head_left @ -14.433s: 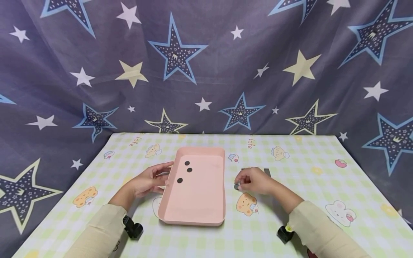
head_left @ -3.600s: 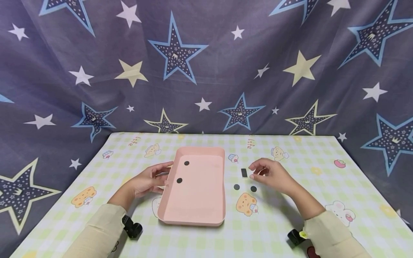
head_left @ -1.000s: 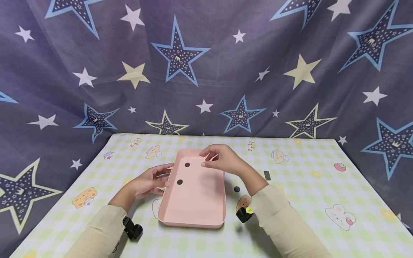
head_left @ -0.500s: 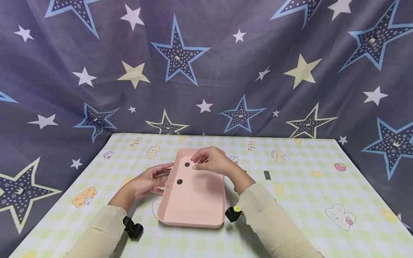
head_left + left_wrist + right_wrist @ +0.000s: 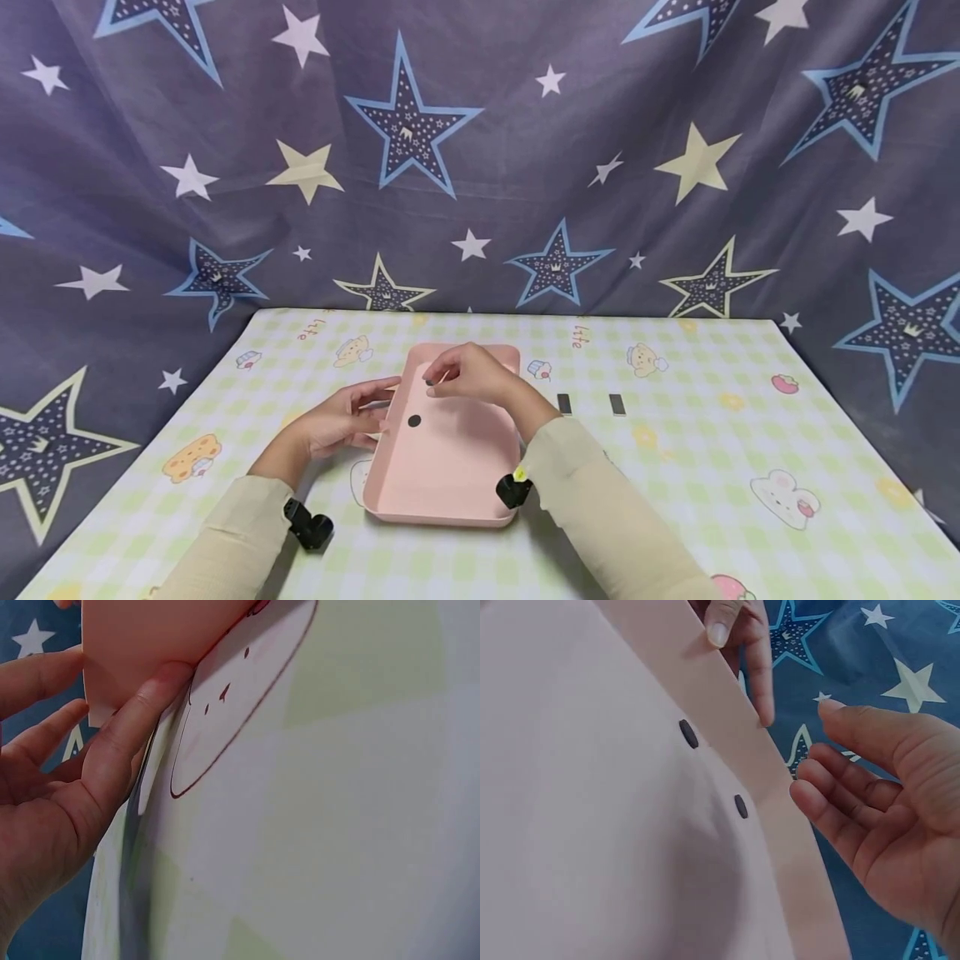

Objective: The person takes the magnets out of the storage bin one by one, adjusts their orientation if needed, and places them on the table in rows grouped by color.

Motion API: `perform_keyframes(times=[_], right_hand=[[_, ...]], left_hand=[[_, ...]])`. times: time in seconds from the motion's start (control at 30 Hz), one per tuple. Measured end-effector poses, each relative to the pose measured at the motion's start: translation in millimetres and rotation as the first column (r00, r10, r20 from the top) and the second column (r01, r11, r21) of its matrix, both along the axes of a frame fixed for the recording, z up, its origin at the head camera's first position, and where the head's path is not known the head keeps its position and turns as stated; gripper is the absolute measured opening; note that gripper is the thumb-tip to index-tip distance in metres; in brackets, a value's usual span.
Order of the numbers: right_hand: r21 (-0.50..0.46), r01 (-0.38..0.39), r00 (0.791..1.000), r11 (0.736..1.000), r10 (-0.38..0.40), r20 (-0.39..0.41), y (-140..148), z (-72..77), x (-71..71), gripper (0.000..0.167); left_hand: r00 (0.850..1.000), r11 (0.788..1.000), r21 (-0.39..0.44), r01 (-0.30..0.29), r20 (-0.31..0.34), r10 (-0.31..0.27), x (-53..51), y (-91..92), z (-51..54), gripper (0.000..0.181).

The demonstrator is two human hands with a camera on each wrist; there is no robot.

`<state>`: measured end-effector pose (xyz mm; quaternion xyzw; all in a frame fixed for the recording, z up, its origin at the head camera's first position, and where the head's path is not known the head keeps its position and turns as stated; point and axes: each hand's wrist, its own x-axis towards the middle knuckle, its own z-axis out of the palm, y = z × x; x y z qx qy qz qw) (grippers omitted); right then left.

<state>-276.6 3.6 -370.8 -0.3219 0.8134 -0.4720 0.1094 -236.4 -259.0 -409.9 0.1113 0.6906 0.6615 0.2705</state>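
Note:
My right hand point(image 5: 471, 375) hovers over the pink tray point(image 5: 442, 483), its fingertips close to the farther of two black discs point(image 5: 430, 383). In the right wrist view that hand point(image 5: 885, 810) holds nothing, and both discs lie flat on the tray's floor near the wall. The nearer disc point(image 5: 414, 421) is plainly visible. My left hand point(image 5: 337, 421) steadies the tray's left side with extended fingers; in the left wrist view the thumb point(image 5: 154, 694) presses low on the outer wall. Two dark rectangular pieces point(image 5: 564, 404) point(image 5: 617, 405) lie right of the tray.
A green-and-white checked cloth point(image 5: 675, 492) with cartoon prints covers the table. Behind it hangs a dark curtain point(image 5: 480, 167) with stars. My right forearm point(image 5: 600, 500) crosses the tray's right edge and hides the cloth beneath it.
About fourteen seconds ago three discs lay in the tray; now two do. Two discs seen on the cloth 3.6 seconds ago are hidden now. My right hand has moved left over the tray.

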Motion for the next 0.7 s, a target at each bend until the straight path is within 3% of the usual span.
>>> perform_keyframes(times=[0.17,0.57,0.7], right_hand=[[0.022,-0.004,1.0,1.0,0.004,0.019,-10.2,-10.3,-3.2,0.022],[0.034,-0.02,0.989,0.999,0.015,0.148,-23.6,-33.7,-4.9,0.017],[0.058,-0.024,0.988,0.998,0.015,0.152,-26.8,-38.1,-6.1,0.016]], left_hand=[[1.0,1.0,0.0,0.004,0.001,-0.004,-0.5,-1.6,-0.4,0.081],[1.0,1.0,0.006,0.005,0.0,-0.005,-1.3,-2.7,-3.7,0.081],[1.0,1.0,-0.001,-0.001,-0.002,0.001,-1.6,-2.9,-3.8,0.08]])
